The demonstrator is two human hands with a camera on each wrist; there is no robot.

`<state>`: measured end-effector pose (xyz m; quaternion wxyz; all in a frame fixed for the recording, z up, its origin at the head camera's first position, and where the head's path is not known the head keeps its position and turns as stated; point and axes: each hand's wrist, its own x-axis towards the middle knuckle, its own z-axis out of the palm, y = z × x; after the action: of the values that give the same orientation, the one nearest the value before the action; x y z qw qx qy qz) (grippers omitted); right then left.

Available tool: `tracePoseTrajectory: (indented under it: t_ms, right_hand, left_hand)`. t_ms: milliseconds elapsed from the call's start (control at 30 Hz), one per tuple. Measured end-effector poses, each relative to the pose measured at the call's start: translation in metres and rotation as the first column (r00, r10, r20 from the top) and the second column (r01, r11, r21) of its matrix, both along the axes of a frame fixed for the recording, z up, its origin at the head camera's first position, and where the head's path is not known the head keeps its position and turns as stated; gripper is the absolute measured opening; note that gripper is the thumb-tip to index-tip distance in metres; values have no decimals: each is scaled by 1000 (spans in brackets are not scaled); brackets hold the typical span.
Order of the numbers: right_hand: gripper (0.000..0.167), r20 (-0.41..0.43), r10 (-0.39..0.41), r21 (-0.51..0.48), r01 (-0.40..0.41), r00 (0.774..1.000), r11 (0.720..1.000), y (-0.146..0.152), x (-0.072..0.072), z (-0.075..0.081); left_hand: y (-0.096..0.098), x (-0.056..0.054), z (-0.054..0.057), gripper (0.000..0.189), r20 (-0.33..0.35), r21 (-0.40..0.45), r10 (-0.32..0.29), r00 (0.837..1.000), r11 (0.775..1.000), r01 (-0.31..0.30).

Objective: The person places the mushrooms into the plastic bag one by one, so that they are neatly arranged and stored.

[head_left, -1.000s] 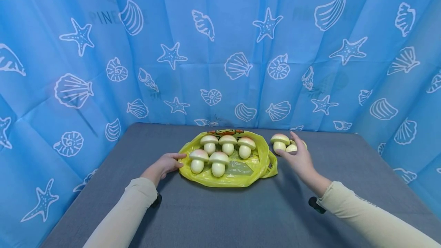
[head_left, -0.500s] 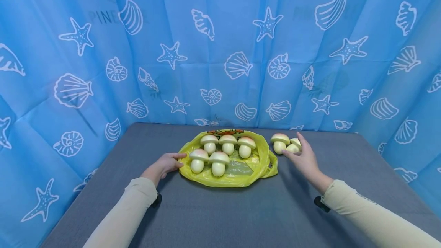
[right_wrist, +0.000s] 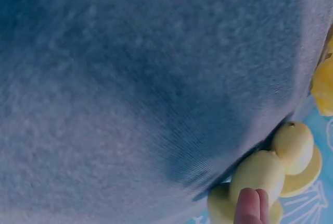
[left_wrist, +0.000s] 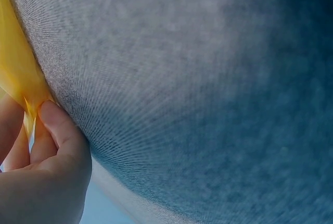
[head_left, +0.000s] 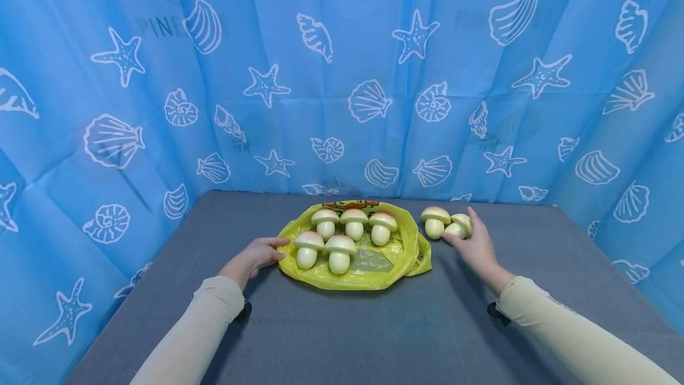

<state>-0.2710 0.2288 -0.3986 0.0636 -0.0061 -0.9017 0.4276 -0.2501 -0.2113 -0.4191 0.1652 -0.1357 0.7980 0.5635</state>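
Note:
My left hand (head_left: 258,256) pinches the left rim of a yellow plastic bag (head_left: 369,281), which lies spread with its mouth facing up. The left wrist view shows thumb and fingers meeting on the gathered yellow film (left_wrist: 21,73). Several toy mushrooms (head_left: 339,245) with pale stems and pinkish caps sit inside the bag. To its right, a tilted mushroom (head_left: 461,226) lies between the spread thumb and fingers of my right hand (head_left: 477,248). In the right wrist view fingertips (right_wrist: 248,200) overlap its stem (right_wrist: 257,172). Another mushroom (head_left: 434,222) stands upright just to its left.
The grey cloth-covered table (head_left: 342,337) carries everything. A blue curtain (head_left: 342,76) printed with white shells and starfish closes off the back and sides. A bag handle (head_left: 422,260) sticks out at the bag's right end.
My right hand has shifted a little to the right, so its fingers now stand at the far side of the tilted mushroom's cap. The left hand and bag hold still.

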Motion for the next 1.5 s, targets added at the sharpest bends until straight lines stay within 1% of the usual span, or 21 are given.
tracePoseTrajectory:
  t_ms: [300,467,567,767,900,1067,1300,1367,1500]
  right_hand:
    - [90,30,-64,3,64,998,998,7,-11,-11]
    - [89,45,-75,-18,76,996,997,10,-18,-14]
    - [89,50,-72,-36,73,996,997,12,-22,-14]
    - [88,94,-77,-56,82,993,995,13,-28,-14]
    - [88,112,-92,-49,98,989,994,11,-31,-13]
    - [87,115,-123,-33,128,986,991,7,-34,-11]
    - [82,122,-165,10,165,979,986,0,-38,-8]
    - [81,122,-175,19,174,977,985,-1,-39,-8]
    - [80,123,-191,10,192,974,981,-2,-40,-8]
  left_hand:
    - [1,3,2,46,-9,6,-6,1000,1000,6]
    - [1,3,1,46,-10,2,-8,1000,1000,8]
    - [0,3,1,46,-7,-1,-7,1000,1000,7]
    - [0,3,0,46,-5,1,-21,1000,1000,21]
    - [-1,3,2,46,-4,-4,-30,1000,1000,30]
    - [0,4,3,46,-4,-6,-24,1000,1000,24]
    - [1,3,2,45,-5,-2,5,1000,1000,-5]
    - [0,3,1,45,-5,-4,5,1000,1000,-5]
    - [0,2,0,45,-9,-2,1,1000,1000,-1]
